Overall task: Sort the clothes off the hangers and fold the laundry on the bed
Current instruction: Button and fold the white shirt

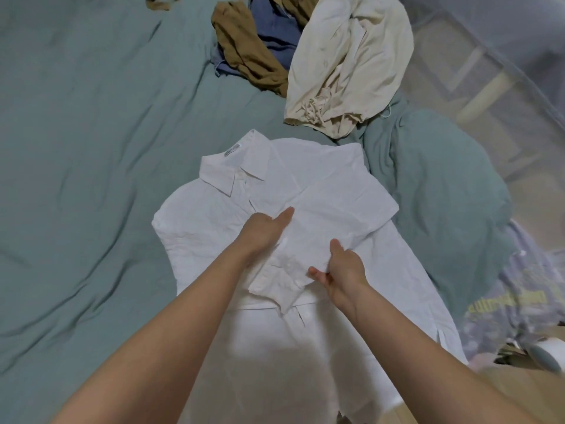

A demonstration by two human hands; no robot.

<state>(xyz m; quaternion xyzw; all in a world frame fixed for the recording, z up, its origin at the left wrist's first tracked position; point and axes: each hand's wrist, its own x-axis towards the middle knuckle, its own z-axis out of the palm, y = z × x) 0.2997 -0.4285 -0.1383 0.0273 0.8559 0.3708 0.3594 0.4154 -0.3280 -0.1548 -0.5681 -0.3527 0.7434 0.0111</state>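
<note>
We press our left hand (263, 231) flat, fingers straight, on the white shirt (330, 191) spread over the bed (91, 148). Just beside it, our right hand (342, 270) pinches the folded sleeve's edge.

We cannot see the fingers of our left hand (265, 228): they lie under the folded sleeve of the white shirt (336, 191). The shirt's hem runs off the bottom edge. The blue garment (275, 29) is mostly buried beneath the brown garment (244, 50) and the cream garment (345, 62). The collar label (232, 149) is too small to read. The printed garment (519, 289) at right is blurred.
</note>
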